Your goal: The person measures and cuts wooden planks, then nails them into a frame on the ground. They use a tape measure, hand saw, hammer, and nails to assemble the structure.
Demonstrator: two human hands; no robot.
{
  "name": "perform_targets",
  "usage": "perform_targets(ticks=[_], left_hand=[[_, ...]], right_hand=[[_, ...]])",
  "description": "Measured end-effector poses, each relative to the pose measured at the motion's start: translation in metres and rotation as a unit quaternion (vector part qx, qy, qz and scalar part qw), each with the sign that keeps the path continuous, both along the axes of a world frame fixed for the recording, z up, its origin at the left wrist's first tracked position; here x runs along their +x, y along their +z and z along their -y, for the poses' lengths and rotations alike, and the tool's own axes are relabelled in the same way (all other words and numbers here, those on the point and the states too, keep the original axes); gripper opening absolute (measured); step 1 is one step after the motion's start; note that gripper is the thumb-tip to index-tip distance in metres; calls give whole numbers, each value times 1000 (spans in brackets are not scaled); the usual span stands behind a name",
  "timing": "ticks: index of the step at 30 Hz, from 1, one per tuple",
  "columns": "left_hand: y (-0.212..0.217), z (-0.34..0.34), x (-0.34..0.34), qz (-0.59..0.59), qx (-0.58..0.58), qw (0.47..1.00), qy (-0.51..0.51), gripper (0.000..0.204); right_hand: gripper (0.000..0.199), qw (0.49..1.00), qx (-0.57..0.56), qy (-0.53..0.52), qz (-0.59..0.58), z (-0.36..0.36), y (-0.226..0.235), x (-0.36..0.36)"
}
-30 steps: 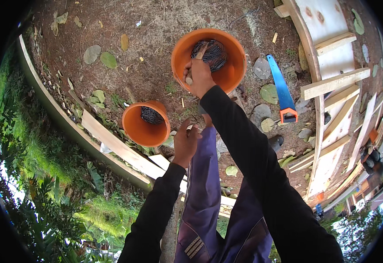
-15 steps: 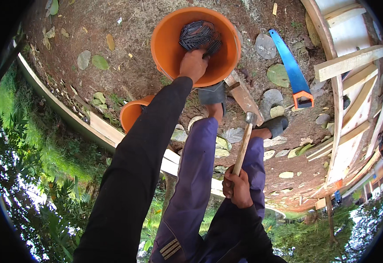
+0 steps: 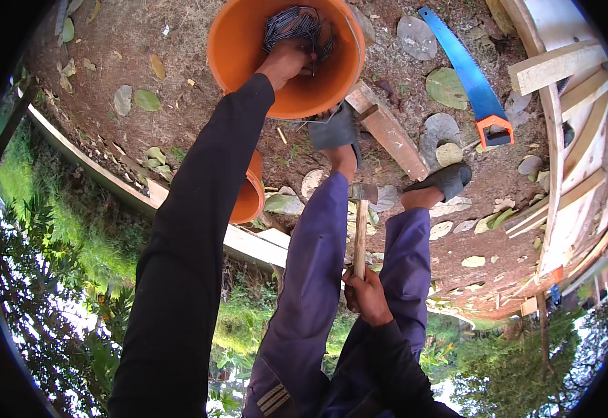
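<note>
My left hand [image 3: 286, 59] reaches into a large orange bucket [image 3: 248, 76] on the dirt, and its fingers are closed in a pile of dark nails [image 3: 293, 24]. My right hand [image 3: 367, 296] grips the wooden handle of a hammer [image 3: 360, 233] low between my knees. The hammer's metal head points up near my blue trouser leg [image 3: 311, 279]. My left sleeve hides part of a smaller orange bucket [image 3: 252, 198].
A blue hand saw [image 3: 464, 66] with an orange handle lies on the dirt at the upper right. A short wooden plank [image 3: 387, 132] lies beside my grey shoes [image 3: 335, 129]. Pale timber framing [image 3: 562, 139] runs along the right. A board edge [image 3: 144, 188] borders grass on the left.
My left hand has gone from the bucket's rim down onto the nails. My right hand has dropped away from the buckets and now holds the hammer by my legs.
</note>
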State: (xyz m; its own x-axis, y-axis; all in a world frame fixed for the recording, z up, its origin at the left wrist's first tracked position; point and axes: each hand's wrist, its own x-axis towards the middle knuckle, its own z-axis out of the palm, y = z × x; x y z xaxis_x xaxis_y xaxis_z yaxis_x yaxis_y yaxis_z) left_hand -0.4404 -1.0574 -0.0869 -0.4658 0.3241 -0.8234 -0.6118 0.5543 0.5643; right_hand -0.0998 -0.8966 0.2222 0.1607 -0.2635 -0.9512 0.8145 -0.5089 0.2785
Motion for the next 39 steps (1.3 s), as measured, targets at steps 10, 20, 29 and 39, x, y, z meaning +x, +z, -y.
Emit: perform_targets(ticks=[10, 20, 29, 39], left_hand=[[40, 50, -8, 207, 150, 949, 186, 50], [5, 31, 11, -229, -145, 962, -24, 30], [-48, 14, 31, -384, -221, 881, -167, 30], [-46, -22, 49, -319, -329, 885, -84, 25]], right_hand=[[11, 997, 15, 73, 2, -21, -7, 4], [13, 994, 15, 106, 31, -26, -15, 12], [12, 994, -5, 99, 41, -26, -20, 4], [15, 990, 39, 132, 27, -34, -25, -17]])
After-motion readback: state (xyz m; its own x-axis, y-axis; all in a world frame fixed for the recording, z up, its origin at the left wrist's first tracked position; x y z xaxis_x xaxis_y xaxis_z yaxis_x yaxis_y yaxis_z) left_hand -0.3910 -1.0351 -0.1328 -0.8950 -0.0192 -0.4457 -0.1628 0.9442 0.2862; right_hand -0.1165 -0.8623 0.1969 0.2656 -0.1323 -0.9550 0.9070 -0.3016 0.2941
